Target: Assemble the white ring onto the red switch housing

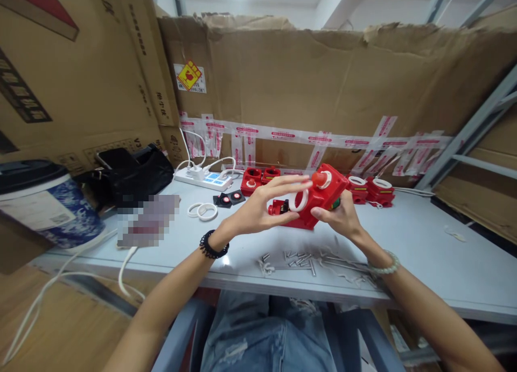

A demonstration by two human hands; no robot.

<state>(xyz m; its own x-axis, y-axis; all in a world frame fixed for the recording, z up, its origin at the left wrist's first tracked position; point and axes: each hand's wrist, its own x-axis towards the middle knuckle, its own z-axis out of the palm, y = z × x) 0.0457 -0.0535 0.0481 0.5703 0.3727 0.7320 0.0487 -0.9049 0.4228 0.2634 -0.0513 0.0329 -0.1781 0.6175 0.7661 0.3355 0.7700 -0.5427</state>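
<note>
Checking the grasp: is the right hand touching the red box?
Touching. The head view shows the right hand gripping the red box from its right side, fingers pressed against its edge; the left hand is on it too.

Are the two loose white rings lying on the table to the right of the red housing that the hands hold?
No, the white rings lie on the table left of the red housing, near the black squares.
</note>
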